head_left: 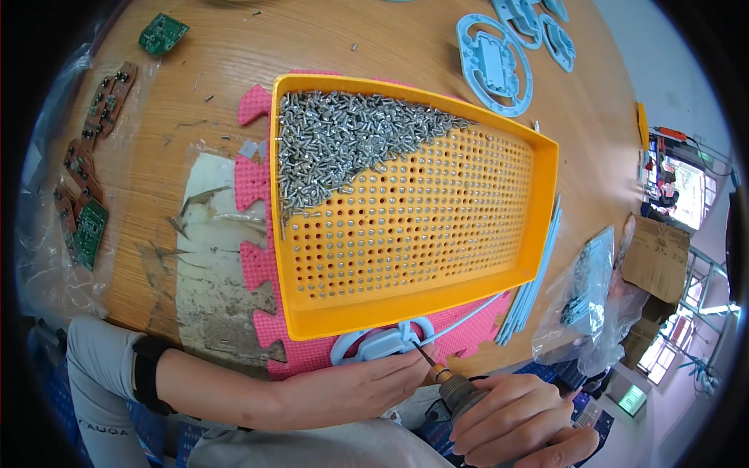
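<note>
My left hand (378, 382) is closed on a light-blue plastic housing (382, 343) with a ring-shaped outline, held just below the near wall of a yellow tray (374, 318). A thin pale-blue rod (468, 317) runs up and right from the housing. My right hand (511, 413) grips a power screwdriver (456, 390), its thin bit angled up and left to the housing beside my left fingertips. Whether the bit sits in a screw cannot be made out. A heap of small silver screws (343, 140) fills the tray's far left corner; many others stand in its rows of holes.
Under the tray lies a pink foam mat (255, 265). Circuit boards (108, 101) lie at left on plastic film, and a green board (163, 33) behind them. Light-blue housings (493, 66) are at the back right. Rods (530, 281), bagged rods (589, 273) and a cardboard box (655, 257) stand right.
</note>
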`<action>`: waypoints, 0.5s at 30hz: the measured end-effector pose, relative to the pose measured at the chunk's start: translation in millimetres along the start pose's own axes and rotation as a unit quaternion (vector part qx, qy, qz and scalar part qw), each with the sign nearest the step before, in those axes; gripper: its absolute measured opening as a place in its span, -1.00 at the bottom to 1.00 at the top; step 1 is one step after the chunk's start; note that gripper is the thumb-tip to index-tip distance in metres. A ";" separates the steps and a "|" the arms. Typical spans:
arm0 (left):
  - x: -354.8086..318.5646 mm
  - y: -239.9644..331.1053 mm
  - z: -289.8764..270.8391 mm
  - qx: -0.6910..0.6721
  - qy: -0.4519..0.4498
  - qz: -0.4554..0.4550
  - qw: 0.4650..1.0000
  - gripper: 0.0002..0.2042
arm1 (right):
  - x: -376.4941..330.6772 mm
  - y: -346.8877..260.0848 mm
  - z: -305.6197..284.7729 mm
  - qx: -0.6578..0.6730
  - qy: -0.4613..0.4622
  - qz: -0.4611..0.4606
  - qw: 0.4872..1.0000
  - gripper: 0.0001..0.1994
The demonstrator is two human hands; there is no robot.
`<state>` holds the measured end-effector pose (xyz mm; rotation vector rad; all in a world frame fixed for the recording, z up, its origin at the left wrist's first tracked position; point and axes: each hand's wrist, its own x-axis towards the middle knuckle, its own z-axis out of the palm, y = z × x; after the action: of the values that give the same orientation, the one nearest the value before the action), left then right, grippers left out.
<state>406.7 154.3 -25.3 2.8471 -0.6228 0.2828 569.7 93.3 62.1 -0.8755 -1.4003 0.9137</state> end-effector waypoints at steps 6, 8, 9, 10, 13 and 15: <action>-2.2 -2.1 -0.1 0.007 0.011 -0.004 1.000 -0.61 | 0.8 2.4 4.4 -0.004 0.007 0.001 1.000 -0.43; -1.8 -2.7 -0.9 0.004 0.008 -0.002 1.000 -0.63 | 1.9 7.5 4.8 -0.009 0.016 -0.004 1.000 -0.43; -0.4 -2.6 -1.6 0.007 0.005 -0.001 1.000 -0.63 | 1.5 6.9 4.0 -0.013 0.014 -0.003 1.000 -0.43; 0.7 -2.3 -2.2 0.009 0.002 0.000 1.000 -0.64 | 1.1 6.3 3.3 -0.016 0.012 -0.002 1.000 -0.43; -1.2 -1.6 1.1 -0.019 0.024 -0.008 0.999 -0.65 | 4.8 7.0 5.9 -0.019 0.000 0.010 1.000 -0.43; -1.0 -1.7 0.5 -0.018 0.015 -0.010 1.000 -0.63 | 5.8 10.5 6.8 -0.013 0.000 -0.001 1.000 -0.42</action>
<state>406.6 156.0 -26.3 2.8075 -0.5863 0.3068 562.7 102.7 54.9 -0.8918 -1.4159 0.8959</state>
